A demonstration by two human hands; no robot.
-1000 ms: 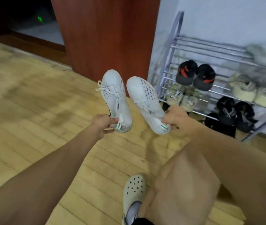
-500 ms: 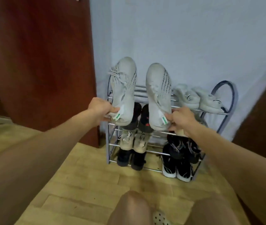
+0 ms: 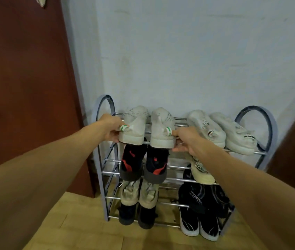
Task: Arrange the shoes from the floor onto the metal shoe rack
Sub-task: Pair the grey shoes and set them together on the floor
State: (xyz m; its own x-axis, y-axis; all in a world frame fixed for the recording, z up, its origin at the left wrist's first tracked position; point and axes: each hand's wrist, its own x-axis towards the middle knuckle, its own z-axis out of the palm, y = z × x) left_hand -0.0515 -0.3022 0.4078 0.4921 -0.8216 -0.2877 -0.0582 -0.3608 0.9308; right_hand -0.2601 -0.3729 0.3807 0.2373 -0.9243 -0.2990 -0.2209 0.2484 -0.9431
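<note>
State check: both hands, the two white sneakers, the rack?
left hand: gripping the left white sneaker at its heel
right hand: gripping the right white sneaker at its heel
both sneakers: on the top shelf, heels toward camera
metal shoe rack: upright against the wall, shoes on every shelf

One head-worn wide-angle view only, so no second view shares the scene; it looks forward and down from above the metal shoe rack [image 3: 184, 123], facing its open front and the pale wall [image 3: 188, 51] behind the rack; it sits near, both forearms reaching the rack's top shelf; lines bow outward beside the rack.
</note>
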